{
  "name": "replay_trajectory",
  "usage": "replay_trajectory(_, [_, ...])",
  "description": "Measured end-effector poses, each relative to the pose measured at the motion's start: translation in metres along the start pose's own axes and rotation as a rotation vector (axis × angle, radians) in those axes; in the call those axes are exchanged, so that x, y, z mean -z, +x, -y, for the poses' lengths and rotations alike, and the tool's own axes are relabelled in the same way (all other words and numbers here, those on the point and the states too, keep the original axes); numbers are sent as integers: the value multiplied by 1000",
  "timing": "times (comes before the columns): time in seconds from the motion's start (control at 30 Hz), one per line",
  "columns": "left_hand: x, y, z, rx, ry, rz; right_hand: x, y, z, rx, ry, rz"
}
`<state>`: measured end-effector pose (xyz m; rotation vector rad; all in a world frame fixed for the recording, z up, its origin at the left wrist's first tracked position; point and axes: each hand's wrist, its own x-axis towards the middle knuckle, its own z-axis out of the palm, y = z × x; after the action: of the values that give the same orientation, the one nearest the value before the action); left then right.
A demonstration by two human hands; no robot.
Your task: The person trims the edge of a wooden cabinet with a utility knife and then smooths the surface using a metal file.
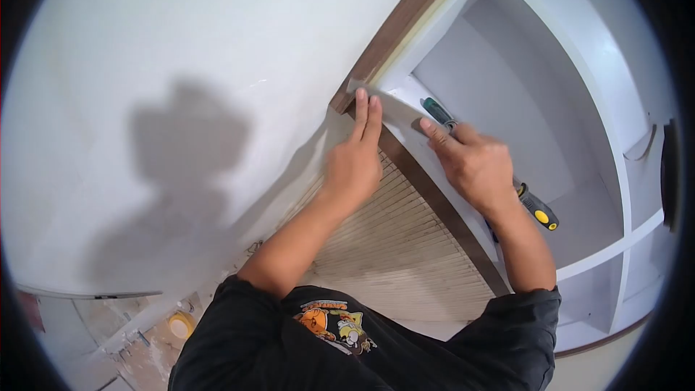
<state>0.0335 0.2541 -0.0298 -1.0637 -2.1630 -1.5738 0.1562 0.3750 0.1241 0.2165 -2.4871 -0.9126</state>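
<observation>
A flat grey bar that looks like a file (398,112) lies slanted across the cabinet's lower left corner. My right hand (478,166) is closed around its near end, thumb along the top. On its far end press two outstretched fingers of my left hand (355,163); the other fingers are curled. Under that end is the corner of the brown edge strip (394,29). Beside my right hand, inside the white compartment (507,72), lie a dark green-handled tool (436,111) and a black-and-yellow handle (538,208); their other ends are partly hidden.
A white wall (94,51) with a shadow on it rises at left. Below the compartment runs a brown strip (434,203) above a ribbed beige panel (398,246). Further white shelving (630,261) stands at right. A yellow round object (181,324) sits low at left.
</observation>
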Motion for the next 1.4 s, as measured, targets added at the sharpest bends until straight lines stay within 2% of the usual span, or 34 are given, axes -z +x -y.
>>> replay_trajectory(0.1, [-19,-1,13,-52,47,-41,-1,-1,-1,-7,-28,8])
replay_trajectory(0.23, [1,14,-4,4,64,-9,6,11,-2,-77,-1,24])
replay_trajectory(0.37, [-13,7,10,-68,30,-50,-8,-6,0,-24,65,-28])
replay_trajectory(0.4, [-16,4,12,-65,15,-45,-1,-1,0,-79,-13,59])
replay_trajectory(0.5, [2,17,-3,-66,92,-62,9,9,2,-134,6,64])
replay_trajectory(0.53, [-1,15,4,-120,102,-107,8,5,6,-144,12,56])
replay_trajectory(0.63, [-7,1,8,-90,91,-16,-7,-8,5,-52,65,-76])
replay_trajectory(0.67, [-9,10,10,-125,101,-87,-6,-10,2,-82,4,4])
replay_trajectory(0.73, [-11,22,8,-170,118,-180,10,5,1,-150,25,33])
replay_trajectory(0.83, [9,24,-4,-78,74,-17,8,1,4,-160,46,46])
replay_trajectory(0.93, [-6,11,9,-114,74,-20,-6,-11,4,-96,70,-29])
replay_trajectory(1.03, [-12,14,6,-109,71,-71,5,-4,-2,-166,39,118])
replay_trajectory(1.2, [-7,6,11,-123,156,3,-15,-17,3,-104,98,-96])
replay_trajectory(1.3, [-15,15,16,-191,115,-86,-15,-17,-2,-142,57,-44])
replay_trajectory(1.4, [4,48,-3,-277,111,-195,4,1,-3,-224,56,-47])
